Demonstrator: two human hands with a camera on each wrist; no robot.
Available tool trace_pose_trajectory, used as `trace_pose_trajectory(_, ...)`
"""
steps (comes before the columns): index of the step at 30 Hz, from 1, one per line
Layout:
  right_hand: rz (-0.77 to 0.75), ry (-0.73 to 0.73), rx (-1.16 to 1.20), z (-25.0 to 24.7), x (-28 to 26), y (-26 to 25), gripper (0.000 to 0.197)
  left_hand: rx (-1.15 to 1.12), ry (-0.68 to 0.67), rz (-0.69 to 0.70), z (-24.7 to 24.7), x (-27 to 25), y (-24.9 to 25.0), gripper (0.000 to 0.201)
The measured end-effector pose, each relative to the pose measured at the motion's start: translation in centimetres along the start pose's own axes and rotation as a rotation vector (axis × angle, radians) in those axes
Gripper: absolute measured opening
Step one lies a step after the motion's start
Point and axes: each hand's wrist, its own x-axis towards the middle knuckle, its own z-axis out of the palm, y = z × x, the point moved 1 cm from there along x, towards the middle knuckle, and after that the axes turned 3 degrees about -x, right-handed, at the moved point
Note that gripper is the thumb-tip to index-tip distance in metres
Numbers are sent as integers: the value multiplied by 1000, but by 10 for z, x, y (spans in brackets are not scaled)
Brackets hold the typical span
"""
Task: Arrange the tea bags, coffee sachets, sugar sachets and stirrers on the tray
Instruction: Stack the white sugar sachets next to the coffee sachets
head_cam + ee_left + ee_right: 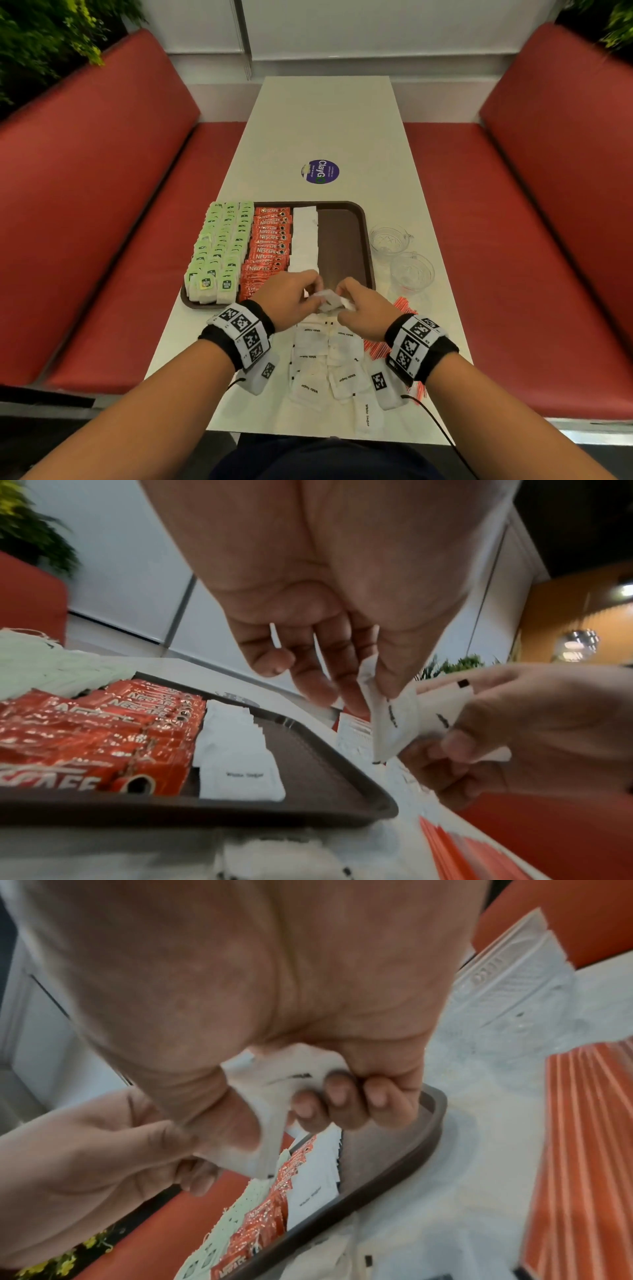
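A brown tray (342,246) holds rows of green tea bags (219,246), red coffee sachets (269,243) and one column of white sugar sachets (304,240); its right strip is bare. Both hands meet over the tray's near edge. My left hand (291,298) pinches one white sugar sachet (394,723) between thumb and fingers. My right hand (363,308) grips a small bundle of sugar sachets (291,1080) with curled fingers. Loose sugar sachets (325,363) lie on the table under my wrists. Red stirrers (376,346) lie beneath my right wrist, partly hidden.
Two clear glass cups (388,238) (411,272) stand right of the tray. A round purple sticker (320,172) marks the white table (325,120) beyond the tray. Red bench seats (137,222) run along both sides.
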Motion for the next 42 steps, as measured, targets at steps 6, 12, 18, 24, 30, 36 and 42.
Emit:
trace_pose_trajectory(6, -123, 185, 28, -5, 14, -8, 6, -177, 109, -78, -6, -4, -7, 9)
trace_pose_trajectory(12, -156, 176, 21, -11, 18, -15, 28, -188, 66, -98, -7, 1, -14, 9)
trace_pose_trajectory(18, -22, 221, 265, -20, 22, -11, 8, -6, 166, -255, -9, 19, -32, 14)
trace_pose_trajectory(24, 26, 224, 288, -29, 21, -8, 14, 209, -87, -343, 6, 36, -52, 27)
trace_pose_trajectory(30, 33, 217, 200, -31, 24, -4, 5, 258, -70, -375, 18, 41, -60, 35)
trace_pose_trajectory(36, -10, 254, 165, -30, 30, 3, 6, 335, -74, -269, 21, 43, -58, 40)
trace_pose_trajectory(42, 17, 248, 192, -23, 36, 9, 4, 402, -113, -239, 21, 50, -57, 34)
